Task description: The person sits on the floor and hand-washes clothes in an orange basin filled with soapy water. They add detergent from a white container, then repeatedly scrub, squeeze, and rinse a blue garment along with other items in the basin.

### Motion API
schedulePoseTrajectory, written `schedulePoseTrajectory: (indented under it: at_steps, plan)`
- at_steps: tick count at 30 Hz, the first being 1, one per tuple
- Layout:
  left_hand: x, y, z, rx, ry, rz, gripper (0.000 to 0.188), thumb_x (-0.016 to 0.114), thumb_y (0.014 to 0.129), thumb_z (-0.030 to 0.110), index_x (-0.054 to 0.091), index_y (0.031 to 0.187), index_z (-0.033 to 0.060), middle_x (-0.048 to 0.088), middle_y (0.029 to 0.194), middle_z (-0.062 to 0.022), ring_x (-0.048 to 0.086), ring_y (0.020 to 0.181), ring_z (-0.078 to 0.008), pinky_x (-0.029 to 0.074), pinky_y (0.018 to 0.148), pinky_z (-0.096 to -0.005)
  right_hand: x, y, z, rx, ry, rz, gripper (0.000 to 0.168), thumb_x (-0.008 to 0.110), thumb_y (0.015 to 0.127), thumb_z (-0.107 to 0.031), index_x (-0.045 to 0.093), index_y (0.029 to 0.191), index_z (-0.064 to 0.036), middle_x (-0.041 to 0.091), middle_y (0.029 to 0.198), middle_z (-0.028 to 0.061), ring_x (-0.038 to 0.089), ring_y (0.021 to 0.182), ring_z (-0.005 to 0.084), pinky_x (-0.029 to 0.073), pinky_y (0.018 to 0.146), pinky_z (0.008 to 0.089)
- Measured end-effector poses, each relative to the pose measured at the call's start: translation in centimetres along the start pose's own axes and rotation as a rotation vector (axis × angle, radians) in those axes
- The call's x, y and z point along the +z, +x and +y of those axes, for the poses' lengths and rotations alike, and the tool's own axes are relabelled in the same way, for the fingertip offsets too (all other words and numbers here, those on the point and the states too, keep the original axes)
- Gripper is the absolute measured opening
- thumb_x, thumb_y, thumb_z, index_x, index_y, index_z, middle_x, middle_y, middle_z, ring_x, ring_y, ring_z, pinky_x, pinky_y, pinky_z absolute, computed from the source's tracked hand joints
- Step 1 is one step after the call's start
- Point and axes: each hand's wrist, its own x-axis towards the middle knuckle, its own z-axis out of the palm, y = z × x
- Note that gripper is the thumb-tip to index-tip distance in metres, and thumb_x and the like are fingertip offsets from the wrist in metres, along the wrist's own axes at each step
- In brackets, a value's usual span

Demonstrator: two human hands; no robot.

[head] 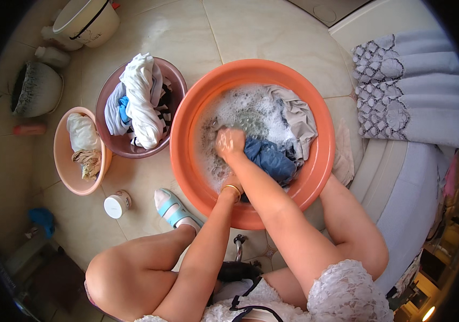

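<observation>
A large orange plastic basin [181, 161] holds foamy water. My right hand [229, 143] is closed like a fist at the foam, left of a soaked dark blue garment [271, 161]; suds hide what it may grip. Nearer to me, my left hand [232, 183], with a gold bracelet at the wrist, is partly under the foam and behind the right forearm, so its fingers are hidden. A wet light grey garment [300, 116] lies against the basin's far right side.
Left of the basin stand a purple basin [179, 82] of clothes, a small peach basin [61, 161] with cloths and a white-lidded jar [115, 206]. A potted plant [40, 90] and a cream bucket [96, 24] are farther off. A cloth-covered sofa [402, 189] borders the right side.
</observation>
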Motion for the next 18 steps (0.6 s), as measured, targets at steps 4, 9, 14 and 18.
schedulePoseTrajectory:
  at_steps: [4,9,14,18]
  plan:
    - [-1.2,0.6,-1.7,-0.053,-0.179,0.159,0.090,0.058,0.090,0.032,-0.001,0.152,0.0058,0.012,0.155,-0.0247,0.014,0.144,-0.0341,0.015,0.118,-0.0382,-3.5,6.7,1.3,0.339,0.587,-0.251,0.045,0.054,0.090,-0.034,0.060,0.119,-0.001,0.060,0.120,0.0229,0.059,0.109,0.0313,0.044,0.094,0.0431]
    - [-2.2,-1.3,2.5,-0.120,-0.103,0.249,0.096,0.068,0.085,0.032,0.007,0.147,-0.0068,0.012,0.153,-0.0308,0.009,0.144,-0.0427,0.012,0.119,-0.0425,-5.4,2.9,11.3,0.171,1.204,-0.311,0.052,0.055,0.095,-0.027,0.044,0.139,-0.002,0.048,0.141,0.0182,0.042,0.132,0.0303,0.034,0.106,0.0366]
    - [-2.8,2.2,-3.6,0.062,0.043,0.121,0.060,0.055,0.093,0.030,0.036,0.144,0.0051,0.037,0.146,-0.0244,0.034,0.138,-0.0319,0.028,0.113,-0.0395,-8.3,-6.9,8.3,-0.361,0.439,-0.156,0.036,0.055,0.094,-0.032,0.054,0.129,-0.021,0.058,0.111,0.0203,0.057,0.103,0.0400,0.048,0.084,0.0441]
    - [-2.0,0.3,0.8,-0.060,0.040,0.054,0.047,0.048,0.094,0.028,0.049,0.137,0.0081,0.050,0.136,-0.0211,0.046,0.129,-0.0323,0.037,0.106,-0.0405,-6.7,-10.2,5.5,-0.450,-0.010,0.026,0.034,0.056,0.089,-0.044,0.059,0.113,-0.020,0.052,0.097,0.0145,0.055,0.093,0.0310,0.046,0.077,0.0432]
